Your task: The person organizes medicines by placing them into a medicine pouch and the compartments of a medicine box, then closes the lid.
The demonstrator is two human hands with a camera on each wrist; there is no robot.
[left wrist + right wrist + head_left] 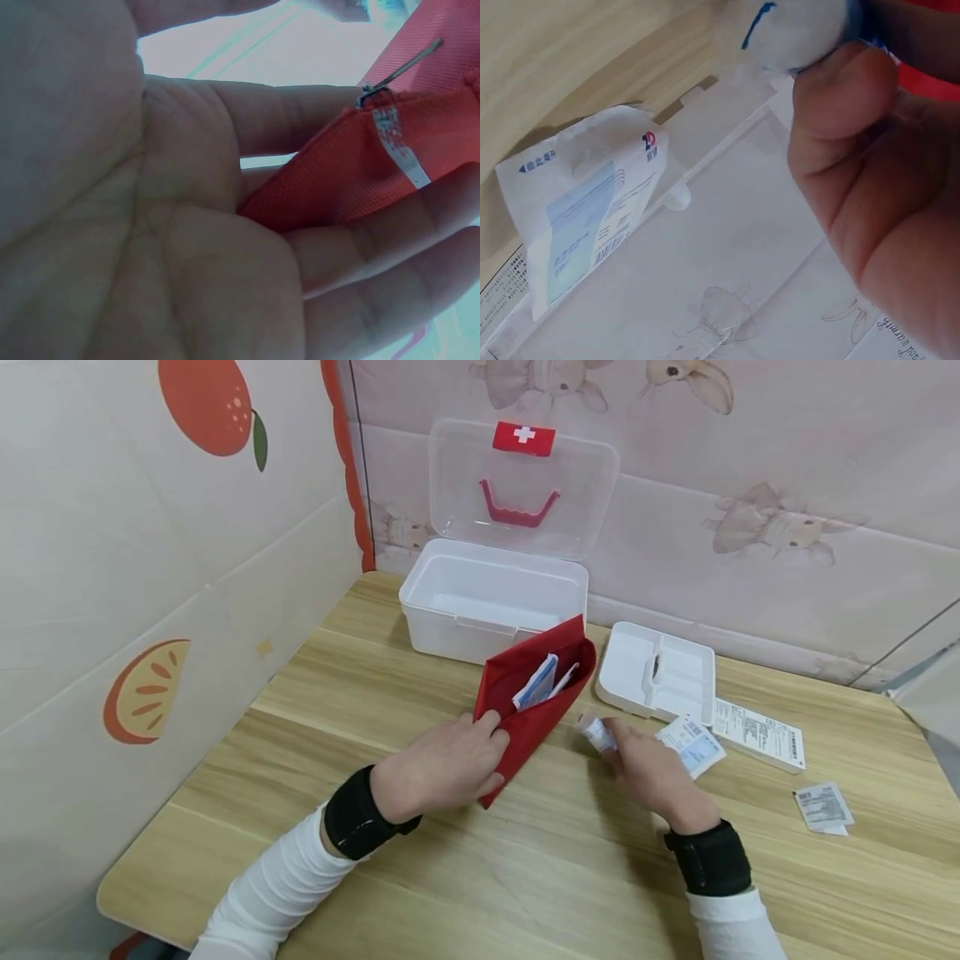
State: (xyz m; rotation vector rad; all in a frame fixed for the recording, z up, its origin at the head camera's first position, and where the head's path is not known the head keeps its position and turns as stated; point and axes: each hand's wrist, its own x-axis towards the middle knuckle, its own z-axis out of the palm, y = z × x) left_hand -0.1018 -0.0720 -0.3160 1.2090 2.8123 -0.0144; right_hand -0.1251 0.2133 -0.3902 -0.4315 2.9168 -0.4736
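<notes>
A red zip pouch [525, 742] stands tilted with its mouth open, and white-and-blue packets [536, 683] show inside. My left hand [444, 764] grips its near left edge; the left wrist view shows the fingers on both sides of the red fabric beside the zipper pull [405, 69]. Just right of the pouch, my right hand [654, 770] pinches a small white roll in a clear wrapper [597, 732], which looks like a rolled bandage. Its round end bears a blue line in the right wrist view. Behind the right hand lies a white-and-blue packet [693, 747].
A white first-aid box [450, 633] stands at the back, its clear lid [457, 477] raised against the wall. A white compartment tray [622, 672] sits right of it, near a flat printed box [761, 735]. Small sachets [823, 806] lie at the right on the wooden table [570, 885].
</notes>
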